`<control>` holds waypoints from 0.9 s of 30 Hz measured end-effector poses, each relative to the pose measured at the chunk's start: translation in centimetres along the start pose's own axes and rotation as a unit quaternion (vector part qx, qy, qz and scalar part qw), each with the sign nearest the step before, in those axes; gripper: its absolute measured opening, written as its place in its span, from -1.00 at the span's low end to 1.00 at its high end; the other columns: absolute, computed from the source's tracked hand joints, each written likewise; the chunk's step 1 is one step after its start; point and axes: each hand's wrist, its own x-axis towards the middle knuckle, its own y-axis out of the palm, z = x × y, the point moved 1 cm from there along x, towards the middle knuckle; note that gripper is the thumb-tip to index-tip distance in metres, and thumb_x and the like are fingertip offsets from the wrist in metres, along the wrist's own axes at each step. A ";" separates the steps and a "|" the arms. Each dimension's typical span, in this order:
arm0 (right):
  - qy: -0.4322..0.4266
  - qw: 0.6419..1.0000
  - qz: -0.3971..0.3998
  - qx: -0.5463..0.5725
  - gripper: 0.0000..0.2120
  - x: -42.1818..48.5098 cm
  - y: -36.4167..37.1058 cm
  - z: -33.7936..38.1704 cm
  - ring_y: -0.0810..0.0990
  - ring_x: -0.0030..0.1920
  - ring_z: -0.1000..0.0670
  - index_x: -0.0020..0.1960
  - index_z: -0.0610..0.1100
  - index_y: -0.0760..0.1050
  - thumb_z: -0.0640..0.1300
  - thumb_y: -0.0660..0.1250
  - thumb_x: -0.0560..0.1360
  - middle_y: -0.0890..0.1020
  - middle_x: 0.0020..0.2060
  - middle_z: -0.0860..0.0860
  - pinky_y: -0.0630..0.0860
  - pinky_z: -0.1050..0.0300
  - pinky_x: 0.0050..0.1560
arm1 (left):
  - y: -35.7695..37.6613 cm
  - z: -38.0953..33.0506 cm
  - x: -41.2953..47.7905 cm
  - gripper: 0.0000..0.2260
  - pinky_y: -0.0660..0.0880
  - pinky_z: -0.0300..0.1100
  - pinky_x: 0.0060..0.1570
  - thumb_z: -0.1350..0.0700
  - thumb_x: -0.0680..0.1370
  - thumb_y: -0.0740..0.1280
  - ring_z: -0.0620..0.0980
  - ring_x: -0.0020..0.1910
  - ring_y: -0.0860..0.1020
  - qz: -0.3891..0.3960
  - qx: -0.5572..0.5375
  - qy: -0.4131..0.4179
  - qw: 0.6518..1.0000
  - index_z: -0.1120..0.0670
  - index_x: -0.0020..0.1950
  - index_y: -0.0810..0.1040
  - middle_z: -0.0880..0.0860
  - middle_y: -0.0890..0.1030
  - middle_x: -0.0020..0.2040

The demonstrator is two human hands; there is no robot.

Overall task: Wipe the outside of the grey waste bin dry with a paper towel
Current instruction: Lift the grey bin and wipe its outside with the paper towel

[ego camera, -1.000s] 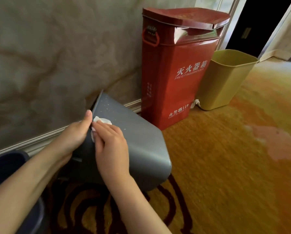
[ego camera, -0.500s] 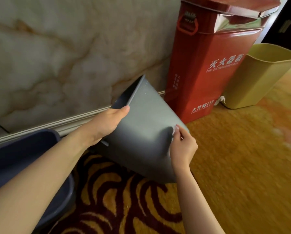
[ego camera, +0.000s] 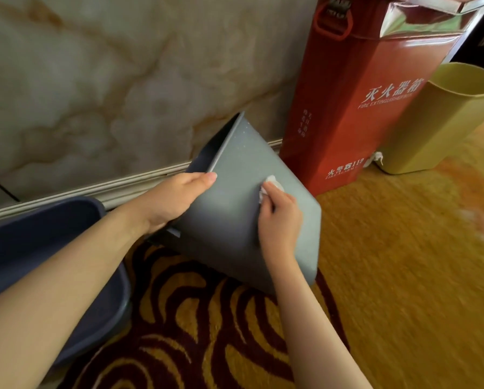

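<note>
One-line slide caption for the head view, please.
Left hand tilts the grey waste bin while right hand rubs a paper towel across it.

The grey bin [ego camera: 235, 220] is tipped on its side, its mouth toward the marble wall [ego camera: 108, 80]. The left hand [ego camera: 176, 200] grips its rim; the right hand [ego camera: 280, 223] presses a crumpled paper towel [ego camera: 268, 183] against the upper side. A red box [ego camera: 358, 108], yellow bin [ego camera: 445, 122] and blue tub [ego camera: 38, 248] stand on the carpet [ego camera: 403, 276].

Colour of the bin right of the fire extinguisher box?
Yellow bin, clearest in the head view.
</note>
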 end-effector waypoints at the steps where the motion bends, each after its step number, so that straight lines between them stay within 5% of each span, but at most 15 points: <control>1: 0.022 1.000 -0.013 -0.004 -0.87 -0.2 -0.6 -1.3 0.58 0.00 -0.18 -0.04 -0.32 0.58 -0.35 0.27 0.48 0.67 -0.05 -0.22 0.33 0.33 -0.06 | -0.1 0.0 0.0 -0.60 0.26 0.01 0.40 -0.02 0.57 0.16 0.01 0.31 0.45 0.001 0.000 -0.003 1.000 0.17 0.33 0.43 0.10 0.52 0.31; 3: 0.073 0.996 -0.034 -0.024 -0.90 -0.8 -1.9 -4.0 0.56 -0.09 -0.24 -0.12 -0.36 0.54 -0.36 0.25 0.48 0.64 -0.13 -0.29 0.38 0.13 -0.11 | -0.3 -0.2 0.1 -0.57 0.21 -0.02 0.43 0.01 0.57 0.17 -0.04 0.35 0.40 0.006 -0.010 -0.004 1.000 0.14 0.40 0.34 0.05 0.47 0.36; 6: 0.186 0.980 -0.032 -0.067 -0.79 -1.2 -3.2 -7.1 0.56 0.07 -0.18 0.08 -0.17 0.59 -0.22 0.21 0.55 0.64 0.03 -0.19 0.42 0.11 0.06 | -0.6 -0.5 0.4 -0.54 0.18 -0.02 0.44 0.01 0.56 0.19 -0.05 0.38 0.36 0.013 -0.022 -0.024 0.999 0.08 0.44 0.28 0.02 0.41 0.41; 9: 0.242 0.967 -0.067 -0.049 -0.76 -0.9 -3.8 -7.4 0.54 0.15 -0.12 0.16 -0.15 0.56 -0.16 0.19 0.57 0.63 0.11 -0.14 0.35 0.18 0.11 | -0.3 -0.7 0.6 -0.68 0.33 -0.13 0.32 0.05 0.56 0.20 -0.11 0.26 0.48 0.032 -0.040 -0.036 0.998 -0.04 0.32 0.41 -0.13 0.58 0.20; 14: 0.108 0.988 -0.071 0.084 -0.78 1.0 -1.3 0.4 0.57 0.12 -0.06 0.14 -0.18 0.57 -0.24 0.25 0.53 0.65 0.07 -0.11 0.44 0.12 0.19 | -0.1 -0.8 0.4 -0.76 0.56 -0.19 0.04 0.16 0.56 0.18 -0.05 0.02 0.64 0.034 -0.121 -0.045 0.991 0.01 0.15 0.56 -0.01 0.69 0.04; 20: -0.084 0.993 0.044 0.063 -0.78 1.0 3.0 5.8 0.51 0.10 -0.09 0.12 -0.19 0.58 -0.28 0.25 0.52 0.67 0.00 -0.10 0.24 0.40 -0.02 | 0.1 -0.7 -0.2 -0.77 0.58 -0.27 -0.20 0.24 0.56 0.16 -0.10 -0.13 0.67 0.035 -0.141 -0.023 0.989 0.02 0.00 0.59 -0.03 0.72 -0.14; 27: -0.019 0.999 0.047 0.003 -0.82 3.8 2.1 1.4 0.48 0.06 -0.15 -0.05 -0.19 0.59 -0.27 0.21 0.53 0.64 -0.09 -0.15 0.17 0.32 -0.19 | -0.9 0.0 -0.8 -0.75 0.57 -0.28 -0.16 0.23 0.57 0.15 -0.08 -0.05 0.66 0.053 -0.120 -0.029 0.991 -0.02 0.08 0.55 -0.03 0.71 -0.03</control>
